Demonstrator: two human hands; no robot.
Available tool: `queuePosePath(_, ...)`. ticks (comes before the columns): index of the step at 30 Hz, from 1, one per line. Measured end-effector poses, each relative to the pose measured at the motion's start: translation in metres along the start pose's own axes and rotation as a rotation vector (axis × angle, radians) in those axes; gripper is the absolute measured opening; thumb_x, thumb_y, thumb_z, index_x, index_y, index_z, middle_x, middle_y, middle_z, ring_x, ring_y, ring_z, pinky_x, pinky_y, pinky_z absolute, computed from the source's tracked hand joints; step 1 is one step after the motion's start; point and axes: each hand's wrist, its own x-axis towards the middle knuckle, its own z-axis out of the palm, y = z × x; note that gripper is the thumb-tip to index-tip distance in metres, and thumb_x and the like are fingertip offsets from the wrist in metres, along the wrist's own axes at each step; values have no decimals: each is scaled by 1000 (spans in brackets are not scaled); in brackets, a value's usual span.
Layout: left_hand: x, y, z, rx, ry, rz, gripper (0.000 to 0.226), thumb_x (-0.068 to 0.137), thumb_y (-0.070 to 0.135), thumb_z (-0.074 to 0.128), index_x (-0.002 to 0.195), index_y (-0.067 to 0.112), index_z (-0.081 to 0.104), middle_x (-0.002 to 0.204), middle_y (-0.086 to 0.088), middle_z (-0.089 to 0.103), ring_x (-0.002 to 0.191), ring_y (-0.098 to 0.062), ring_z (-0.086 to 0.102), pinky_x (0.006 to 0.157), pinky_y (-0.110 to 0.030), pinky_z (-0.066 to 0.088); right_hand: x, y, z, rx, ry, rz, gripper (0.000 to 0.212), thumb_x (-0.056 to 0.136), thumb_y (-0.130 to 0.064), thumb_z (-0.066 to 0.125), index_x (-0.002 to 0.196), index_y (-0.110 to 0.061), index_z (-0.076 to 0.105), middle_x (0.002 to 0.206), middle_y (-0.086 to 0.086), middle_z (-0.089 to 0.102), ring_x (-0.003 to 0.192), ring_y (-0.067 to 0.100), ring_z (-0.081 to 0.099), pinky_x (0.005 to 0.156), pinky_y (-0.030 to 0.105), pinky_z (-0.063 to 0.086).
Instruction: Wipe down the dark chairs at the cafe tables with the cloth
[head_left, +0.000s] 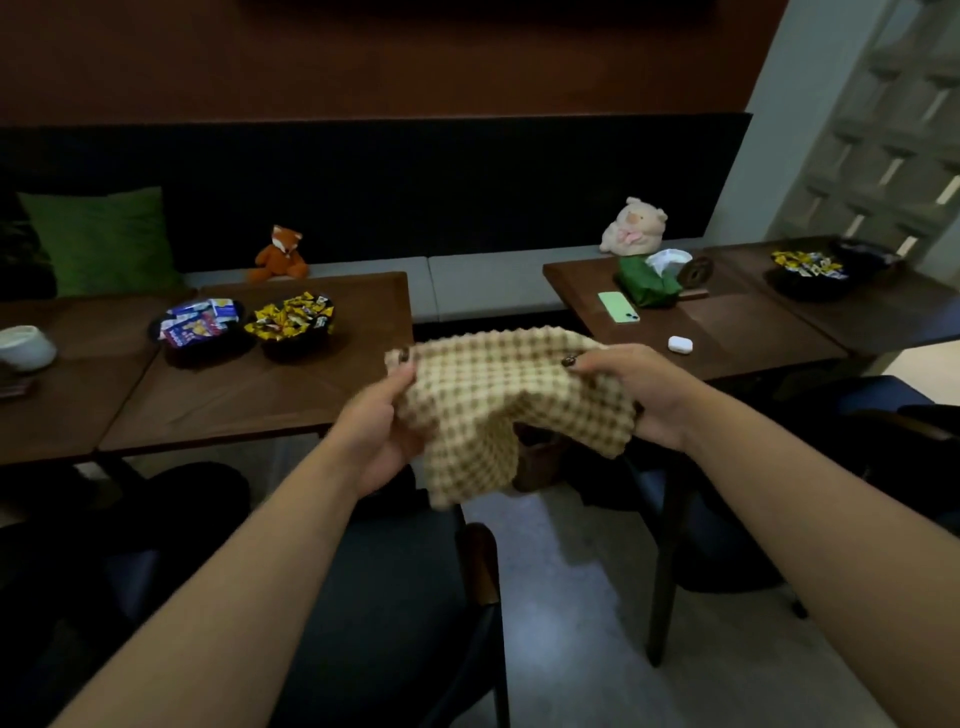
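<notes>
Both hands are up in front holding the cloth (498, 395) (tan and cream waffle check) stretched between them in mid-air, over the gap between the 2 table groups. The left hand (382, 431) pinches the cloth's left edge, thumb on top and fingers curled under it; the right hand (636, 395) grips the right edge the same way, fingers wrapped round the fabric. The middle of the cloth sags and a flap hangs down toward the floor. Right below the arms is a dark chair (410, 597) with a wooden armrest, tucked near the front edge of the left table (249, 395), and a 2nd dark chair (727, 519) sits under the front edge of the right table (727, 332). Between those 2 chairs there's a strip of pale floor (587, 597) running toward the grey bench (483, 283), so that's the open lane. On the left tabletop, 2 snack baskets (244, 330) sit toward the back, well clear of the front edge. On the right tabletop a green phone (618, 306) lies near the left edge, and a white earbud case (680, 344) sits close to the front edge, just beyond the right hand.
</notes>
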Motion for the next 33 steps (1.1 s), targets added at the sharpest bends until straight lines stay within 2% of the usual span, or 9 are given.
queuePosePath(3,-13,-45,0,4,-130,-275,68,92,65,39,124,11,66,117,-13,70,104,-29,68,83,-41,54,3,11,14,102,101,143,28,90,-19,59,109,0,66,101,16,72,93,30,69,85,40,55)
queuePosePath(8,-21,-73,14,57,-13,-152,38,80,18,64,116,8,59,91,-6,67,73,-18,63,58,-26,55,-12,44,7,606,109,133,43,101,-29,44,76,-5,70,65,9,69,57,19,68,49,26,53)
queuePosePath(10,-19,-69,22,-32,35,-90,33,84,17,61,116,8,59,95,-9,65,80,-21,61,66,-31,53,-25,67,9,678,65,110,46,101,-29,41,84,-5,76,79,13,73,70,23,72,57,29,56)
queuePosePath(14,-24,-62,31,22,82,-78,27,100,16,48,121,3,60,113,-22,68,97,-35,68,75,-44,58,-31,112,24,565,89,222,30,98,-12,43,121,-2,59,107,17,70,93,28,68,73,36,54)
queuePosePath(19,-36,-51,17,30,211,-74,30,102,19,45,125,5,59,102,-14,71,87,-27,69,70,-37,55,-23,102,29,414,105,238,31,101,-19,41,109,-1,65,95,15,73,79,26,72,55,30,55)
queuePosePath(22,-45,-44,-5,-18,178,-97,33,95,18,56,124,3,61,100,-11,69,87,-22,66,79,-33,53,-18,88,36,360,73,201,32,102,-20,39,108,-2,64,98,14,73,84,26,72,59,31,56)
queuePosePath(26,-48,-32,-33,170,106,-133,34,83,6,66,116,0,64,108,-16,72,90,-26,72,70,-31,58,-10,77,56,215,65,204,26,100,-11,40,113,-2,61,102,13,72,89,24,71,65,33,56)
queuePosePath(30,-37,-3,-65,440,107,-98,26,88,-5,61,110,7,67,103,-17,73,90,-31,70,74,-38,55,-2,67,79,-193,183,170,19,97,-4,44,101,-2,63,86,10,66,69,18,64,56,26,49)
queuePosePath(33,-35,34,-88,502,71,-7,28,87,-11,55,104,8,68,93,-13,73,74,-21,71,59,-29,57,5,49,102,-402,288,87,22,96,-6,44,93,-13,65,80,3,64,67,14,61,52,23,43)
